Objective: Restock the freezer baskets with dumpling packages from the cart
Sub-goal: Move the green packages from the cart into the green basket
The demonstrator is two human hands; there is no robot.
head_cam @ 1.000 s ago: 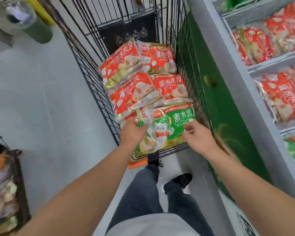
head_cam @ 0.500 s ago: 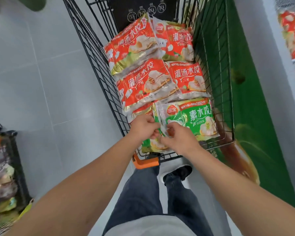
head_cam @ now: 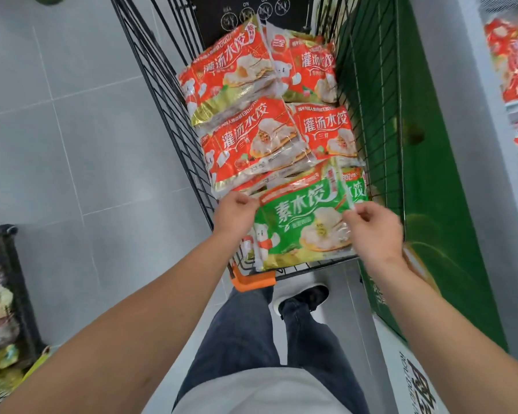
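Observation:
A black wire cart holds several red dumpling packages stacked toward its far end. At its near end lies a green dumpling package, tilted up over another green package. My left hand grips the top green package at its left edge. My right hand pinches that package's right edge between thumb and fingers. The freezer stands to the right, with red packages in its baskets at the frame's edge.
The freezer's green side panel runs close along the cart's right side. Grey tiled floor lies to the left. A dark basket of goods sits at the far left. My legs and shoe are behind the cart's orange corner.
My hands have spread apart from the package's near corner to its left and right edges, and the top green package has lifted off the one beneath. The view has shifted left.

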